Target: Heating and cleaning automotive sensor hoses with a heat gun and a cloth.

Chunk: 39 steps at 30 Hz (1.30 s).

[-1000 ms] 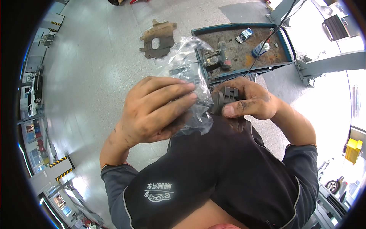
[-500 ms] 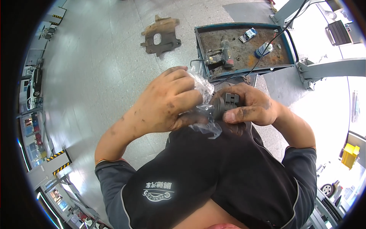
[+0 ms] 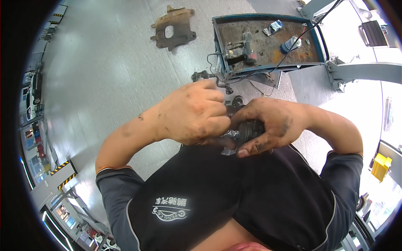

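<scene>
My left hand [image 3: 197, 113] is closed in a fist in front of my chest, its thumb against a crumpled piece of clear plastic bag [image 3: 230, 134]; most of the bag is hidden. Against it, my right hand [image 3: 274, 125] curls around a dark, rounded automotive part [image 3: 250, 128] with a ribbed body. The fingers cover much of this part, so its full shape does not show. Beyond my left knuckles a black part with a bent pipe [image 3: 224, 85] sticks out; whether it lies on the floor or is held, I cannot tell.
Ahead to the right stands a blue-edged metal tray cart [image 3: 268, 69], bearing a power tool [image 3: 245, 50], a spray can [image 3: 289, 45] and a small packet [image 3: 273, 27]. A brown plate [image 3: 173, 35] lies on the floor. A black cable [image 3: 299, 37] hangs across the cart. Grey lift arms [image 3: 364, 71] are at right.
The clear bag, spread between my hands before, is mostly hidden now. My left hand has closed more tightly and moved slightly right. My right hand has turned over the dark part.
</scene>
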### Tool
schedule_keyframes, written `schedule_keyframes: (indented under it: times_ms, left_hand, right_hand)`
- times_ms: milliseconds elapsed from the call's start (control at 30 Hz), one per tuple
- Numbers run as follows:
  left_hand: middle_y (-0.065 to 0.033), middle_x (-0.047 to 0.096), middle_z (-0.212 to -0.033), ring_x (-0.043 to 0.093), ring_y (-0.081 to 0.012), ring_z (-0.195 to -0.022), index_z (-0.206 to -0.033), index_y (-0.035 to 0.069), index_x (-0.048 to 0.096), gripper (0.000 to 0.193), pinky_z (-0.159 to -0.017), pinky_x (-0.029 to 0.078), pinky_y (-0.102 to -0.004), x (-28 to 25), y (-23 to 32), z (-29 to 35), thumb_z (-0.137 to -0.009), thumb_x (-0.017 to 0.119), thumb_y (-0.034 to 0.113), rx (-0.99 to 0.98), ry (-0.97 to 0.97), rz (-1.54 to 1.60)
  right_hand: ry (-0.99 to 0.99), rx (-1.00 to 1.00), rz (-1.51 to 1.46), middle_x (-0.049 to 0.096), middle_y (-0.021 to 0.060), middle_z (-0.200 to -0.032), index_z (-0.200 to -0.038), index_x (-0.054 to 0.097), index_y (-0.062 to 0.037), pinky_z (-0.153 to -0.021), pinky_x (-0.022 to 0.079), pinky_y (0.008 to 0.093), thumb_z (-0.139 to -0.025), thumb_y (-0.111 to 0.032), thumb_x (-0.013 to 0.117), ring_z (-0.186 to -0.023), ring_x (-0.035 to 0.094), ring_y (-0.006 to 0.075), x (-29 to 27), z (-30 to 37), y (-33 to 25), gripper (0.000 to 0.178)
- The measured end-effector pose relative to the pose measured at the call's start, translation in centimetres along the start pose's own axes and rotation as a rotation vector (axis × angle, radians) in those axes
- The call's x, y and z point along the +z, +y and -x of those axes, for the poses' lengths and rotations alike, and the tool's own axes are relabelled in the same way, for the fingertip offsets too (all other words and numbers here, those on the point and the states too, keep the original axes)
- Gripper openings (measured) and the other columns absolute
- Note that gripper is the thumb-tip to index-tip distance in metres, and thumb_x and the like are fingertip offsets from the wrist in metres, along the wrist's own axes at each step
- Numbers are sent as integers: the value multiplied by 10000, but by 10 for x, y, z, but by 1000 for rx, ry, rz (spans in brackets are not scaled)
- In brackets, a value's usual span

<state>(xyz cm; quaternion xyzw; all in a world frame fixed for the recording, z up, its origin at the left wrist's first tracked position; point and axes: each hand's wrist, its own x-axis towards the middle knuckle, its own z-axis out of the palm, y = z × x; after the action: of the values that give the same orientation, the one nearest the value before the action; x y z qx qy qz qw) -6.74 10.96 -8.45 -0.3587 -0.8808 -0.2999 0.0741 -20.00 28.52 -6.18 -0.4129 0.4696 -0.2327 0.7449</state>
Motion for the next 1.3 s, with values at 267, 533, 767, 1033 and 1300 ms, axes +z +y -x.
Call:
schedule_keyframes:
  times_ms: [267, 533, 767, 1033, 1300]
  left_hand:
    - [23, 367, -533, 433, -166, -518, -539, 136, 420, 370, -481, 322, -308, 3, 9, 10, -633, 718, 334, 43, 186, -1]
    - [29, 305, -524, 376, -144, -471, -509, 134, 394, 331, -452, 292, -299, -2, 22, 7, -547, 685, 285, 179, 118, 4]
    - [32, 286, -522, 365, -135, -471, -501, 134, 383, 304, -447, 288, -287, 2, 25, 7, -504, 660, 260, 176, 221, -36]
    - [34, 295, -498, 347, -133, -434, -494, 123, 369, 328, -422, 247, -291, -3, 27, 7, -468, 666, 260, 159, 200, -34]
    - [41, 277, -504, 325, -122, -432, -527, 121, 388, 411, -418, 237, -278, -5, 32, 7, -576, 717, 361, 199, 194, -63]
  right_hand:
    - [384, -110, 856, 572, 170, -601, -814, 511, 22, -558, 474, 421, -728, -289, 702, -599, 599, 372, 25, 15, -22, 376]
    - [60, -173, 421, 617, 123, -650, -1009, 555, -7, -497, 469, 349, -740, -333, 753, -583, 623, 292, 16, 4, -8, 468]
    - [49, -418, 171, 569, 137, -601, -967, 555, 41, -449, 451, 372, -792, -299, 686, -481, 558, 283, 19, 2, 9, 404]
    - [405, -284, 993, 547, 114, -569, -900, 538, 10, -444, 459, 387, -792, -294, 649, -504, 586, 286, 40, 25, -15, 341]
    - [-163, -31, -253, 584, 155, -605, -896, 555, 15, -453, 438, 337, -801, -272, 667, -535, 597, 271, 28, 16, -6, 322]
